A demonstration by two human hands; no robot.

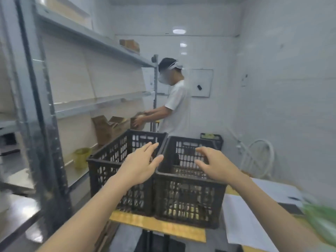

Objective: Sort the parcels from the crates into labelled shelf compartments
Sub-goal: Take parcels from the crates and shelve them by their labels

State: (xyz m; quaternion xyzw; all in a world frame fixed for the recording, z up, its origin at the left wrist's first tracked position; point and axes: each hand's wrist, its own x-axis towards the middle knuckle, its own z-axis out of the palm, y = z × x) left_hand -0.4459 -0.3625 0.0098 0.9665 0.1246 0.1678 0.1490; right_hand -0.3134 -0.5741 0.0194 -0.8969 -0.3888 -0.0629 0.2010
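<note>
The left hand [140, 164] hovers over the left black crate [107, 171] and the right hand [216, 166] over the right crate [189, 195]. Each grip is spread and holds nothing. What parcels lie inside I cannot make out. A few cardboard parcels [106, 128] sit in the metal shelving [87, 108], so most of the sorting looks undone. The crates stand on a yellow surface [156, 224] beside white sheets [254, 215]. Another person [178, 106] works at the shelves in this white-tiled room.

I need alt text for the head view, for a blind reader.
The left hand and right hand, both open, reach over the left crate and right crate, both black, on a table. Behind them another person handles a cardboard box by a metal shelf unit.
</note>
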